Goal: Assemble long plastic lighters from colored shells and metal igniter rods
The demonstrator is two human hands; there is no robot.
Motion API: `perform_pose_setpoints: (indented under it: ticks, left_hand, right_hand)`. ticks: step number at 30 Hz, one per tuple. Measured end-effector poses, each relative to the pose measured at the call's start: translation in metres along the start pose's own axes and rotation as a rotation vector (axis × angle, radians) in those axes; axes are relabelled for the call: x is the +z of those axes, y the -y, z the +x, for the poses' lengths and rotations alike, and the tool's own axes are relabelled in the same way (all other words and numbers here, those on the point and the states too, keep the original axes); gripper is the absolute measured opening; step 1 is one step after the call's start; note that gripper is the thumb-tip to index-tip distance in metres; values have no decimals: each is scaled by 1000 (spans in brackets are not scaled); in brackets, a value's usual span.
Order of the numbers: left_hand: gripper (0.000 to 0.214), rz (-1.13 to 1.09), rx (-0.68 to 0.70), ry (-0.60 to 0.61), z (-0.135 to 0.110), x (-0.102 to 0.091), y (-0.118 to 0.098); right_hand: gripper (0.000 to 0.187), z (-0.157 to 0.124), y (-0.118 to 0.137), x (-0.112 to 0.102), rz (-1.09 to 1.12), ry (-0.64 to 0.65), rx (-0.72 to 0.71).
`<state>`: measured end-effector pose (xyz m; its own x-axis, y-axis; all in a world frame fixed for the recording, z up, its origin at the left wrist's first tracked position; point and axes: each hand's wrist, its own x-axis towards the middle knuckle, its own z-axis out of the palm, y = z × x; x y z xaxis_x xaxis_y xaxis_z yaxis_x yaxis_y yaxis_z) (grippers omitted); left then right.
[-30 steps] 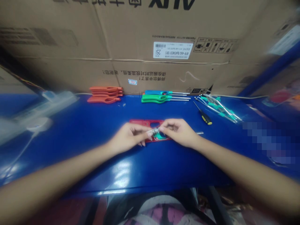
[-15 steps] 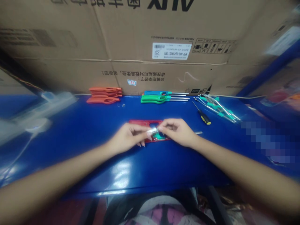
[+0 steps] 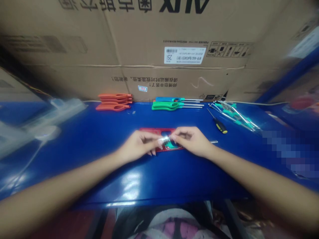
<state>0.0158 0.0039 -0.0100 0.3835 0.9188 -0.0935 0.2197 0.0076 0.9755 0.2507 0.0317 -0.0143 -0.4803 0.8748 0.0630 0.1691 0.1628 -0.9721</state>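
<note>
Above the red lighter casing (image 3: 149, 130), my left hand (image 3: 138, 146) pinches a small shiny silver cylinder (image 3: 164, 139) between thumb and fingers. My right hand (image 3: 190, 139) is closed at the cylinder's right end, its thumb and forefinger together; what they grip there is too small to make out. Under the hands, a teal part (image 3: 171, 145) and a thin pale wire lie in the casing. A metal tube (image 3: 213, 142) sticks out to the right from beneath my right hand. Both hands cover much of the casing.
Several orange lighter shells (image 3: 114, 106) lie at the back left of the blue table (image 3: 94, 179). Green and blue lighters (image 3: 165, 105) sit at the back middle. A screwdriver (image 3: 220, 126) and teal-and-metal lighter inserts (image 3: 234, 114) are at right. A blurred white power strip (image 3: 67, 114) stands left.
The whole view has shifted slightly, so everything sits a little further right. Both hands keep nearly the same pose around the silver cylinder.
</note>
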Motion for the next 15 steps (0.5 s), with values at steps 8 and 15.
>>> perform_pose_setpoints:
  ticks: [8, 15]
  left_hand:
    - [35, 25, 34, 20, -1, 1, 2]
    - [37, -19, 14, -11, 2, 0, -2]
  right_hand:
    - [25, 0, 1, 1, -118, -6, -88]
    - [22, -1, 3, -5, -241, 37, -129]
